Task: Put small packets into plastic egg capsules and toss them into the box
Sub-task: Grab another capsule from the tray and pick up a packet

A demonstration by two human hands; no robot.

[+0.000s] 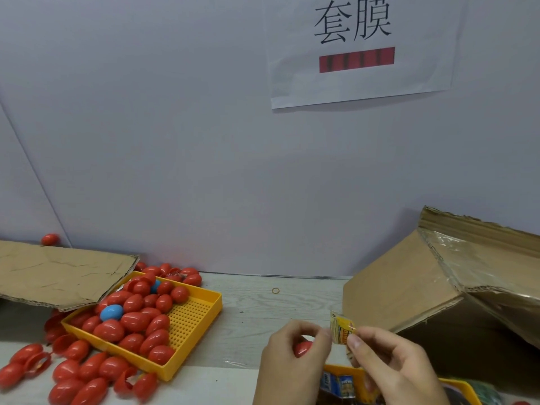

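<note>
Packet (342, 328) above bare table (263, 311)

the left hand (295, 358) curls round a red egg capsule (302, 347), while the right hand (388, 363) pinches a small yellow packet (342, 328) just beside it. a yellow tray (201, 325) heaped with red eggs and a blue egg (111, 312) sits on the left, more red eggs spilled around it. a cardboard box (409, 285) stands on the right, and a paper sign (359, 51) hangs on the wall.
</note>
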